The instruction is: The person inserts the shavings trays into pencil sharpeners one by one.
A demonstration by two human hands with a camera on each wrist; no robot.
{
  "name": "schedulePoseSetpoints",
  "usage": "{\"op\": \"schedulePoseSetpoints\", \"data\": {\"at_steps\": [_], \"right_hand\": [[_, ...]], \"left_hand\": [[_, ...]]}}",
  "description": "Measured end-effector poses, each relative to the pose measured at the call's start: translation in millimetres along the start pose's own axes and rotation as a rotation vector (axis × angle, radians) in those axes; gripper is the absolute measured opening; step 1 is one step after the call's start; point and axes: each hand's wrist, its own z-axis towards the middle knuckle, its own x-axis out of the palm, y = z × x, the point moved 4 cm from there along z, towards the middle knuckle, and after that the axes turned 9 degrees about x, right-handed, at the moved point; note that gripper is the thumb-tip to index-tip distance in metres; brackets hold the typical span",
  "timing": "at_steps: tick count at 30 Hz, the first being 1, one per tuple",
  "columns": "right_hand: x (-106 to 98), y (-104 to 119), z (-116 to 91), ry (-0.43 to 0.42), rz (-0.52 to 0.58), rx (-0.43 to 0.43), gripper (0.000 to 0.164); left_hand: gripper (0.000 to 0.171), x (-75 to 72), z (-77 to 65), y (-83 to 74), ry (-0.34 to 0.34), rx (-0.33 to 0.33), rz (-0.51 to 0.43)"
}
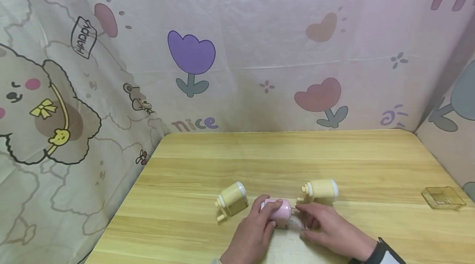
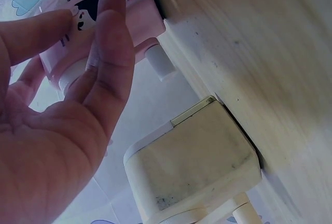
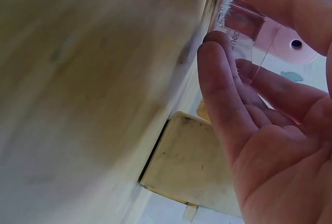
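Your L hand [image 1: 253, 230] grips the pink sharpener [image 1: 284, 211], part-covered, near-side ctr of the tabletop [image 1: 259, 165], your R hand [image 1: 330, 229] pinches its clear drawer [image 3: 239, 36], hard to make out, & beyond it a yellow sharpener [image 1: 323, 189] is partly blocked.

Head view: from above, facing forward and down, mid-distance; table [image 1: 208, 152], patterned cloth [image 1: 252, 29] beyond. Left wrist view: close, steeply tilted, past left grip [image 2: 62, 130]. Right wrist view: likewise close, tilted, past right grip [image 3: 285, 149]. Pink sharpener [image 1: 285, 211] common to all three, wrist views from opposite sides.
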Motion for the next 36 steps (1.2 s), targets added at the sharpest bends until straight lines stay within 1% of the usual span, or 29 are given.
{"op": "schedulePoseSetpoints", "data": {"at_steps": [16,23,29,36], "right_hand": [[1.2,3.0,6.4,-0.002,-0.033,-0.018,0.053],[3.7,4.4,8.4,0.008,-0.033,-0.052,0.051],[6.1,5.8,10.4,-0.004,-0.081,-0.102,0.050],[7.5,7.2,13.4,-0.011,-0.097,-0.102,0.047]], "left_hand": [[0.048,-0.8,1.7,0.6,0.013,-0.002,0.002],[0.049,-0.6,1.5,1.1,0.033,-0.026,-0.003],[0.050,0.0,1.3,0.4,0.051,-0.044,-0.012],[0.051,-0.6,0.7,-0.5,0.056,-0.052,0.004]]}}
